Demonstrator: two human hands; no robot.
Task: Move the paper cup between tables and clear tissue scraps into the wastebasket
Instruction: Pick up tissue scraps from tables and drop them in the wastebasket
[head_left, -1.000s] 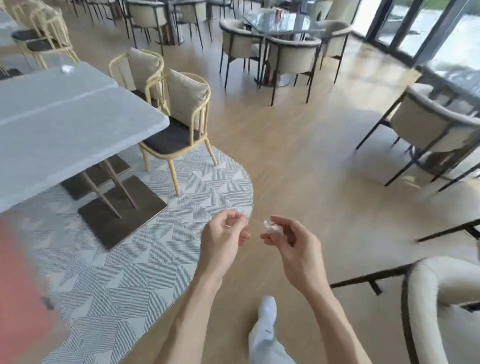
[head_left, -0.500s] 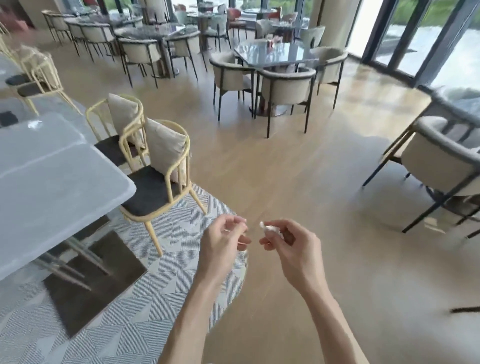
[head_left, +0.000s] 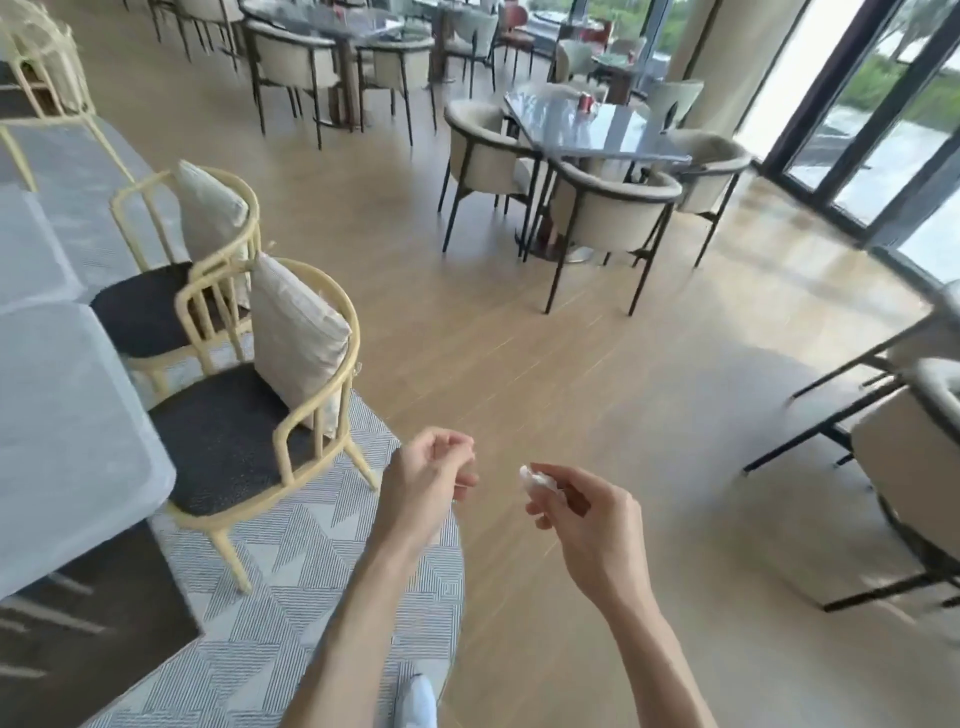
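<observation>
My right hand (head_left: 582, 512) pinches a small white tissue scrap (head_left: 535, 477) between thumb and fingertips, held above the wooden floor. My left hand (head_left: 426, 480) hovers just left of it with fingers curled; nothing shows inside it. A red and white cup-like object (head_left: 586, 102) stands on the dark glass table (head_left: 613, 132) ahead; it is too small to identify. No wastebasket is in view.
A grey table (head_left: 57, 415) stands at my left with two yellow-framed chairs (head_left: 270, 395) on a patterned rug (head_left: 322, 597). Beige armchairs (head_left: 608, 218) ring the glass table. Another armchair (head_left: 914, 467) sits close on the right. Wooden floor lies ahead.
The view has swung up and forward past the grey table, bringing the glass table closer. My hands have drifted slightly apart, the right still pinching the tissue scrap.
</observation>
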